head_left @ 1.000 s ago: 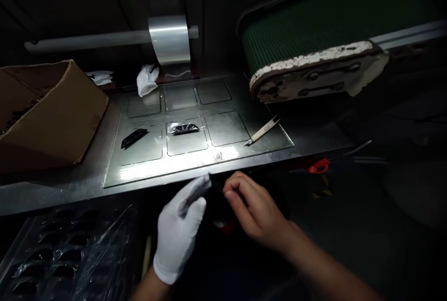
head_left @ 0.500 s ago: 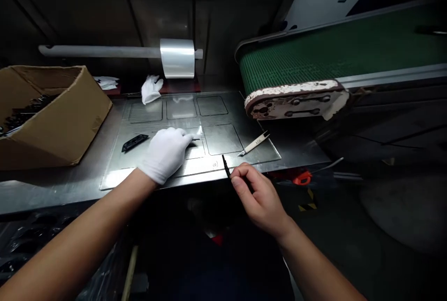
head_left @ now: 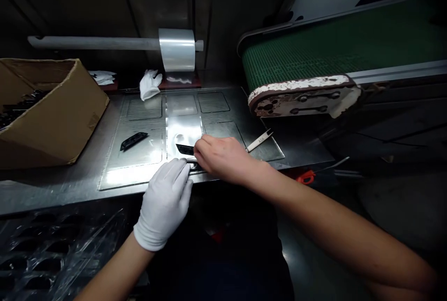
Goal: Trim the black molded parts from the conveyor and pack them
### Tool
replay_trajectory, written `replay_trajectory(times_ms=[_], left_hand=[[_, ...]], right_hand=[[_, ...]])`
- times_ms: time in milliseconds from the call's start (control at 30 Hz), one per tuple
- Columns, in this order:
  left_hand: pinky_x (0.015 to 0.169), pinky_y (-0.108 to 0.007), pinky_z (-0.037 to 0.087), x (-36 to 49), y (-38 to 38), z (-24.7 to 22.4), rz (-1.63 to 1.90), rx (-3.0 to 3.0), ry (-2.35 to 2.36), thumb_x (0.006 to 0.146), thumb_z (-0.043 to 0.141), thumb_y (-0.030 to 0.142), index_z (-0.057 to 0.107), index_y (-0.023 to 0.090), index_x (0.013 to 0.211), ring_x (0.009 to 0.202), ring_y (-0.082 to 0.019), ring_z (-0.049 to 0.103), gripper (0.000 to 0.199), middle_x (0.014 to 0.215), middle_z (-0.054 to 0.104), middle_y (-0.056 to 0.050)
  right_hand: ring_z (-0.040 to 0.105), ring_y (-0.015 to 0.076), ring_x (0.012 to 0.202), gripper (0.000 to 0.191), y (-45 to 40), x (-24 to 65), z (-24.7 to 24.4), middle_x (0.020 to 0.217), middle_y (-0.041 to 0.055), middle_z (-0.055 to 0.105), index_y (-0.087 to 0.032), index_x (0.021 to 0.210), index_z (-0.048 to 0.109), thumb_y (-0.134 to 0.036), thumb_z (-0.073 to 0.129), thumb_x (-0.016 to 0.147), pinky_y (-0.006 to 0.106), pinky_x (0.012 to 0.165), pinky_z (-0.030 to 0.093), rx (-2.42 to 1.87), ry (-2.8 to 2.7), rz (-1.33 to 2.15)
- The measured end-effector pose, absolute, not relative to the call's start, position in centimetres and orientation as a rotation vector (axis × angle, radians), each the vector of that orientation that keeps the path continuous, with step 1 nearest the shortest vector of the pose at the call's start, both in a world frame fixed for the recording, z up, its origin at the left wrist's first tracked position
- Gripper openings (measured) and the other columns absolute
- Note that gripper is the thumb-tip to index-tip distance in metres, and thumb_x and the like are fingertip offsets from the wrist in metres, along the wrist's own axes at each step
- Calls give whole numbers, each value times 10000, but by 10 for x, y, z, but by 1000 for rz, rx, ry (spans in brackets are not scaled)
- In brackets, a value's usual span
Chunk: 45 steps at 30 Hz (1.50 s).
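My right hand (head_left: 221,155), bare, is closed on a narrow black plastic part (head_left: 184,149) lying low over a shiny strip of clear film (head_left: 183,126). The film runs down the metal plate from the direction of the roll (head_left: 177,51). At the strip's near end, my left hand (head_left: 165,196) in a white glove has its fingertips pinched, seemingly on the film's edge; the grip is partly hidden. Left of the film, a similar black plastic part (head_left: 134,140) rests on the plate. Tweezers marked A06 (head_left: 258,143) lie just beyond my right hand.
A cardboard box (head_left: 70,110) of black parts stands at the left. Behind the plate lies a white glove (head_left: 150,85). A green conveyor belt (head_left: 324,44) juts in from the right. Plastic-covered trays (head_left: 45,249) sit below the table at lower left.
My left hand has come down toward the table's front edge, and the film now lies along the plate. My right hand has moved left and up, bringing the black part over the film.
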<state>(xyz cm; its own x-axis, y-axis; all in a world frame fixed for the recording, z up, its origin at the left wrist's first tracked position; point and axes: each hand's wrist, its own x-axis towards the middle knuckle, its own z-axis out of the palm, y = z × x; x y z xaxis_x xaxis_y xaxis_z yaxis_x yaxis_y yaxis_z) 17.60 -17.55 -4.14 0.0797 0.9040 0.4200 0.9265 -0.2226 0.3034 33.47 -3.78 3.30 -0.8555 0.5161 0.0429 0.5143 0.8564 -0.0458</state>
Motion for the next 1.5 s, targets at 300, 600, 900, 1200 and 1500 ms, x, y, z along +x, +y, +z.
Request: replay_trajectory(times_ms=[300,600,900,1200,1500], left_hand=[[1188,-617,406,186,-179,-47,-808,-2167,-2001,980,559,198,584,117,1412,1372,-418,508,440,1469,598,-159],[1167,-592,444,185,-184,-42,-803,-2169,-2002,987,596,190,609,132,1383,1341,-371,539,401,1436,625,-113],[1247,-519,412,149,-184,-20,-1262,-1962,-2027,1005,623,206,686,197,1303,1450,-302,508,304,1418,654,-97],[1231,-604,390,119,-144,-12,-741,-2099,-2098,1008,577,312,740,175,1214,1494,-392,409,296,1446,631,-92],[1266,-591,331,117,-143,-10,-553,-2197,-2139,948,557,234,739,163,1190,1503,-404,348,311,1502,572,-95]], right_hand=[[674,241,717,325,-20,306,32,996,121,721,-137,1032,623,-302,345,1063,344,545,264,-710,-3107,-63],[711,195,946,287,-21,355,14,1092,37,749,-205,1094,655,-349,409,1062,338,738,488,-1002,-2802,161],[598,269,1218,291,24,488,-14,1273,88,690,-256,1232,721,-345,532,1030,460,1090,468,-1055,-2677,155],[709,190,1027,331,-1,427,9,1168,63,753,-233,1278,663,-367,445,1068,323,861,527,-1002,-2596,303],[606,193,756,240,-34,311,45,981,61,672,-188,1062,683,-191,449,1008,346,529,224,-665,-3077,56]])
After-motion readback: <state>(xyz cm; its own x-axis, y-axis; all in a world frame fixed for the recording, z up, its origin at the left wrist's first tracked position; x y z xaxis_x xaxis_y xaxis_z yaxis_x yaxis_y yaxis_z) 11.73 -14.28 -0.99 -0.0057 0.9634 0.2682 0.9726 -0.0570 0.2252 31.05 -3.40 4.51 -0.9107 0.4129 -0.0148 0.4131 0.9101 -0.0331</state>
